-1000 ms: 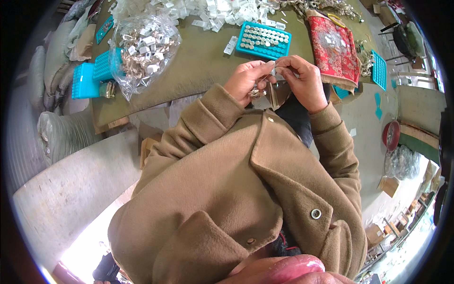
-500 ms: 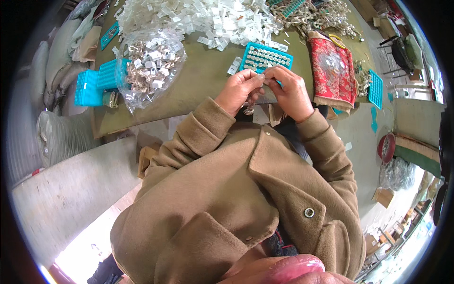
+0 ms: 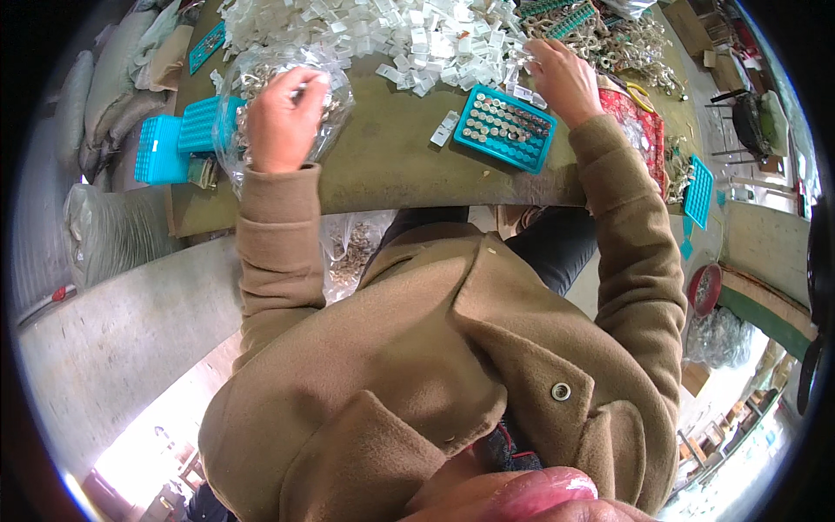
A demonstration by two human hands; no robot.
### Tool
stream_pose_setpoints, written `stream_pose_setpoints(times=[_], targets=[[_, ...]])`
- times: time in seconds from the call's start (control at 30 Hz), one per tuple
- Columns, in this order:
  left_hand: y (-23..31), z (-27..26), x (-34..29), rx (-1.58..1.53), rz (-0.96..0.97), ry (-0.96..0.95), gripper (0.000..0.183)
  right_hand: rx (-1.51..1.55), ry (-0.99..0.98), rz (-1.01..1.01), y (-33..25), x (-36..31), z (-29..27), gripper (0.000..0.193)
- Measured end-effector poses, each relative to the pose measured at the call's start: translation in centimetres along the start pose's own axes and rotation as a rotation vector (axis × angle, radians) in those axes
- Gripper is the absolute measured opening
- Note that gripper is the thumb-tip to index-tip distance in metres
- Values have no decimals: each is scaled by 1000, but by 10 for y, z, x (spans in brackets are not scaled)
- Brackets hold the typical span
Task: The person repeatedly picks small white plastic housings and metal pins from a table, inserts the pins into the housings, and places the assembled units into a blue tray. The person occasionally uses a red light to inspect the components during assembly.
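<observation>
Workbench (image 3: 383, 170) covered in olive cloth fills the upper view, with a wide heap of small clear plastic pieces (image 3: 391, 30) along its far edge. Nearer the left sits a clear bag of small metal parts (image 3: 335, 91), its mouth open. A teal tray (image 3: 504, 128), its pockets mostly filled with round metal pieces, lies slanted close to the near edge. The left hand (image 3: 283, 117) is inside the bag, fingers curled down among the parts; whether it has pinched one I cannot tell, since the back of the hand hides the fingertips. The right hand (image 3: 565, 80) rests at the edge of the plastic heap just beyond the tray, fingers bent, apparently closing on a piece. Risk: a careless lift from the bag could drag its thin film and spill parts off the bench's left side.
</observation>
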State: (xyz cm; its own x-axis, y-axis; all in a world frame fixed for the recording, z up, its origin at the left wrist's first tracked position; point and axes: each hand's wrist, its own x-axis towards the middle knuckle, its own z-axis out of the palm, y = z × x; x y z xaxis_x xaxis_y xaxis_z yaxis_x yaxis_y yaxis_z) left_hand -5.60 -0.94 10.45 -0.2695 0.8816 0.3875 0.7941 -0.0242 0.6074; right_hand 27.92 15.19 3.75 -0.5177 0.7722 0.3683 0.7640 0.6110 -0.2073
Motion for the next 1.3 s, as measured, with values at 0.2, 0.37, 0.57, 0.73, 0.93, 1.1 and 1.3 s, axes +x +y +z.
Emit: stream_pose_setpoints(times=[0.2,0.37,0.57,0.73,0.93,1.1,1.3], targets=[[-60,-2,12,341,67,79,38,-47,-101,65,1,9,13,16],[-49,8,4,202,74,174,36,172,21,70,8,-8,0,13],[31,51,-21,-737,-162,45,21,461,75,302,16,-26,-21,19],[85,83,-37,-1160,-504,-610,28,680,52,425,10,-33,-32,18],[108,123,-45,-1377,-808,-768,30,85,80,217,10,-42,-38,19],[110,143,-46,-1440,-804,-682,28,798,94,421,-3,-47,-38,17],[96,145,-38,-1726,-929,-652,30,852,143,244,-51,-60,-50,17]])
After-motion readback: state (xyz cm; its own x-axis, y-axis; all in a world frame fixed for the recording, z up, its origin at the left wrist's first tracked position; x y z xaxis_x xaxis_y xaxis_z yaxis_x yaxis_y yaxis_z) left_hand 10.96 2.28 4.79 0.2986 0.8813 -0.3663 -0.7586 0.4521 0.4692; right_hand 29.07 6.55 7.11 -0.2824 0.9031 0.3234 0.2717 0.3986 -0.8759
